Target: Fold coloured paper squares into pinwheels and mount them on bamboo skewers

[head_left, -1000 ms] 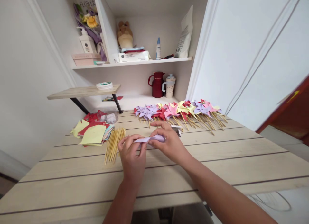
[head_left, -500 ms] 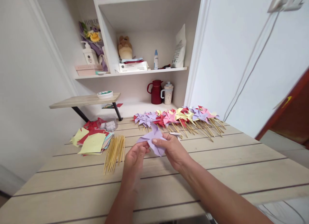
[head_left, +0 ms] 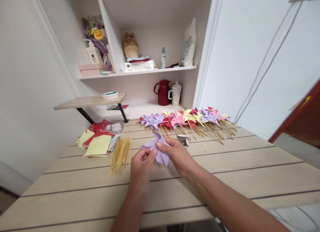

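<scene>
A purple paper pinwheel (head_left: 163,157) is held above the table between both hands. My left hand (head_left: 143,162) pinches its lower left side, thumb on top. From the right, my right hand (head_left: 176,153) grips it, with the thumb pressed near its centre. No stick shows on this pinwheel; its underside is hidden. Just behind my right hand stands a small open box (head_left: 183,140) with dark contents too small to name. To the left of my left hand lies a bundle of thin wooden sticks (head_left: 120,156).
Finished pinwheels (head_left: 185,118) on sticks lie in a row at the back. Cut paper sheets (head_left: 98,145) and a clear plastic container (head_left: 115,127) are at the left, near a small raised shelf (head_left: 87,101). A red jug (head_left: 163,93) and a cup (head_left: 176,95) stand behind.
My left thumb has come up onto the pinwheel's paper, and the left hand has closed in toward the centre. The view has shifted slightly, showing more of the small box.
</scene>
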Motion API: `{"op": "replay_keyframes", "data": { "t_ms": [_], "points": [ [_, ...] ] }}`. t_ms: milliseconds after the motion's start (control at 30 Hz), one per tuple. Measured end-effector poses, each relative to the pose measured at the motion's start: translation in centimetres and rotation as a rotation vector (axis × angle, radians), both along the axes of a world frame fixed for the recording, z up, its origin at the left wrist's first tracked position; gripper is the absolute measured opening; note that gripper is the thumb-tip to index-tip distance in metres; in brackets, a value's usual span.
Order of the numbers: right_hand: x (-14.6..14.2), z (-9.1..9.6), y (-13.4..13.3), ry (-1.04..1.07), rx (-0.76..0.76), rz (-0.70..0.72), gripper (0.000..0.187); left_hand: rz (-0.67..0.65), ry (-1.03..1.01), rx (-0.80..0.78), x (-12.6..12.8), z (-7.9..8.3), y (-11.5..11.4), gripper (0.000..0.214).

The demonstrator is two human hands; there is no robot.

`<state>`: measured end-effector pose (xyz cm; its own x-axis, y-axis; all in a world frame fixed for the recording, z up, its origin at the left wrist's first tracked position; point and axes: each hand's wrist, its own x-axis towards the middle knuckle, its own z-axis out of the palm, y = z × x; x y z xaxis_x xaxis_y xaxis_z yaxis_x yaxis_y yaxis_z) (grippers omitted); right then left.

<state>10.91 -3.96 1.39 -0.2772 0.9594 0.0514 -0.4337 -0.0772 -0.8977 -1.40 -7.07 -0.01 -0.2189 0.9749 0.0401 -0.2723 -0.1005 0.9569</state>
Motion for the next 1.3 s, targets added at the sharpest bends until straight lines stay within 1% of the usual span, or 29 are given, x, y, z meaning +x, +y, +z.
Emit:
{"op": "replay_keyframes", "data": {
  "t_ms": [200, 433, 700, 933, 1167, 1300],
  "points": [
    [0.05, -0.36, 0.29, -0.006, 0.010, -0.027, 0.037, 0.028, 0.016, -0.021, 0.05, 0.29, -0.11, 0.024],
    [0.14, -0.09, 0.28, -0.053, 0.037, -0.073, 0.043, 0.045, 0.030, -0.035, 0.10, 0.55, -0.19, 0.025],
    [0.12, 0.11, 0.10, -0.097, 0.050, -0.083, 0.042, 0.071, 0.061, -0.024, 0.09, 0.32, 0.01, 0.023],
    [0.13, -0.09, 0.15, -0.134, 0.120, -0.057, 0.043, 0.108, 0.083, -0.010, 0.00, 0.31, 0.07, 0.022],
    [0.21, -0.35, 0.24, -0.169, 0.126, -0.061, 0.035, 0.118, 0.084, -0.012, -0.04, 0.09, 0.11, 0.022],
    [0.15, -0.31, 0.24, -0.178, 0.139, -0.060, 0.038, 0.125, 0.088, -0.019, -0.09, 0.02, 0.28, 0.023]
  ]
}}
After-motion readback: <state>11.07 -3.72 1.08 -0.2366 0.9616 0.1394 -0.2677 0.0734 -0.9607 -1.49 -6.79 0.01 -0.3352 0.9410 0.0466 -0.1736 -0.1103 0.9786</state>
